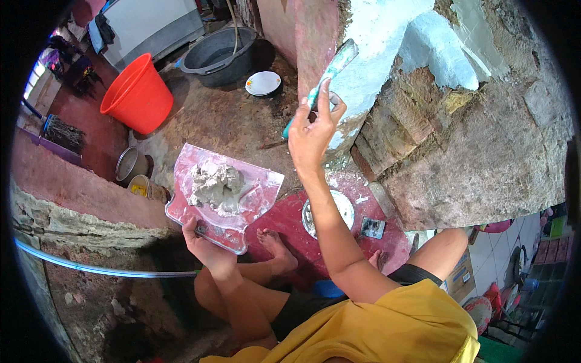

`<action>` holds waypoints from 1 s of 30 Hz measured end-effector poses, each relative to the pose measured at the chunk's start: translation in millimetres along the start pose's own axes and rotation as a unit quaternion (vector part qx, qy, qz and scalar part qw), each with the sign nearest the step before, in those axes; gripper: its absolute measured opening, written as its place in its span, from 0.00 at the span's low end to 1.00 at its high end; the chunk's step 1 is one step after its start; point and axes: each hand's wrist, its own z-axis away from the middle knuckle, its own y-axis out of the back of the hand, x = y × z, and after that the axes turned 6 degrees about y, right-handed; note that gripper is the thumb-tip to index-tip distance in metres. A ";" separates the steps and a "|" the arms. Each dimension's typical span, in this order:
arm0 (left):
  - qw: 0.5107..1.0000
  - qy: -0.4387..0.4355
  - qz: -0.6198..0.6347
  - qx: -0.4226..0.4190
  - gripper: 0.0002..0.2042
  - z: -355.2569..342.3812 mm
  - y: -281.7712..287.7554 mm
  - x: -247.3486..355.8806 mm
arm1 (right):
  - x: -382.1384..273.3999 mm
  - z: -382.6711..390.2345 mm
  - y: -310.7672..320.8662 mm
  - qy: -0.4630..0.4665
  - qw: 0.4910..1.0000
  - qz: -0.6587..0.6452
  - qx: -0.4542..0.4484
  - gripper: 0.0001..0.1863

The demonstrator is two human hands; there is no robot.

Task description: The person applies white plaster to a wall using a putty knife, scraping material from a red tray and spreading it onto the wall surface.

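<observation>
Near the wall (378,57), the right hand (313,139) grips a green-handled scraper (336,64); the left hand (209,249) holds a board (264,181) bearing grey paste (215,186).

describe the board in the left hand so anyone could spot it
In view, below and right of the red plastic bucket is the left hand. It holds a flat, pinkish, smeared board. Unlike the round white container nearby, it is angular, carrying lumpy grey paste.

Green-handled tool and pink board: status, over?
Left hand gripping pink board, grey paste heaped on it. Right hand holding green-handled tool by white-coated wall, contact unclear. Round container partly hidden by right forearm.
</observation>
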 end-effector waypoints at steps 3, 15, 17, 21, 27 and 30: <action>1.000 0.004 -0.002 -0.017 0.21 0.5 1.9 2.3 | -7.3 -1.4 -6.5 0.005 1.000 0.002 0.015 0.27; 1.000 -0.005 -0.010 -0.015 0.21 -5.7 6.7 -0.2 | -29.6 5.3 13.5 -0.043 0.999 -0.012 -0.022 0.27; 1.000 -0.007 -0.007 -0.018 0.21 -7.4 10.5 3.2 | -38.2 10.5 21.0 -0.040 0.999 -0.023 -0.028 0.28; 1.000 -0.005 0.002 -0.020 0.21 -7.4 11.0 3.9 | -42.4 11.4 35.7 -0.068 0.996 -0.060 -0.007 0.28; 1.000 -0.022 -0.003 -0.011 0.20 -3.8 7.5 3.9 | -28.0 -14.4 27.5 -0.077 0.995 -0.058 0.019 0.30; 0.999 -0.029 0.003 -0.017 0.20 -3.8 5.8 2.9 | -19.2 -11.1 11.6 -0.085 0.993 -0.085 0.009 0.30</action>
